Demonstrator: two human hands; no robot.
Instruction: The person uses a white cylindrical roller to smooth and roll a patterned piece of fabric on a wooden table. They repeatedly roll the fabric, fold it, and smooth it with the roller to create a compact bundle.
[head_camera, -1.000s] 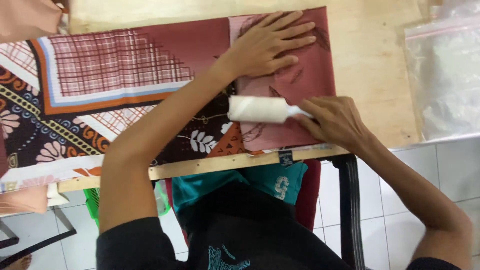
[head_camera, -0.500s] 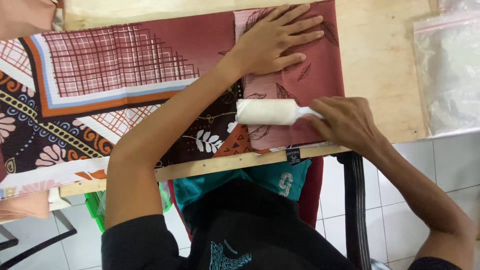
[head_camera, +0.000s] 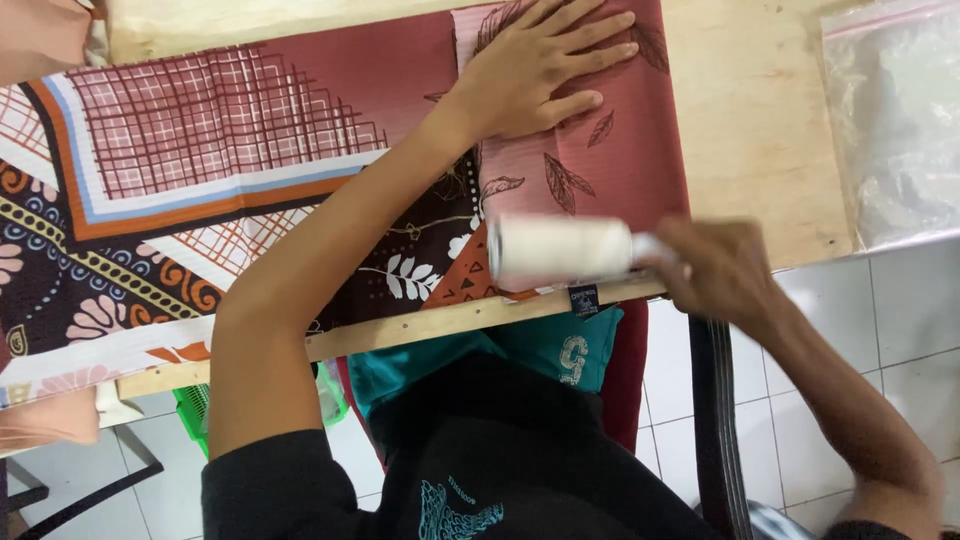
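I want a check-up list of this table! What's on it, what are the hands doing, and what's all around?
Surface: pale wooden table, mostly covered by cloth.
Job's things: patterned cloth in maroon, brown and orange, spread flat; white lint roller lying on the cloth near the table's front edge.
Clutter: clear plastic bag at the right end of the table.
Grippers: left hand pressed flat on the cloth, fingers spread; right hand gripping the roller's handle, blurred.
Cables: nothing seen.
Surroundings: white tiled floor; green basket under the table; black strap hanging by the table edge.
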